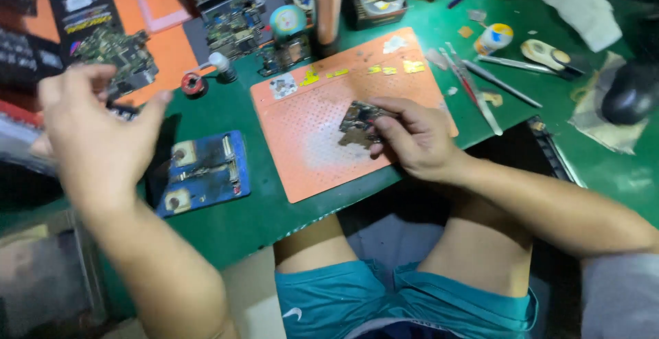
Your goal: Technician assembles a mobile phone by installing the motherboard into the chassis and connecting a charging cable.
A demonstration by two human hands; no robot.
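Blue holder point(204, 172), tweezers point(473, 85), small white bottle point(221, 65) on green bench point(233, 226).

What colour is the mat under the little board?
Orange, dotted with tiny holes and a pale worn patch. The mat shows best in the head view, under the board in the right hand.

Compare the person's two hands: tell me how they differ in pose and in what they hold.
The right hand rests low over the orange work mat, pinching a small circuit board; the left hand is raised above the green bench and holds nothing. The right hand's fingers curl inward around the board; the left hand's fingers are spread open and motion-blurred. Both are bare.
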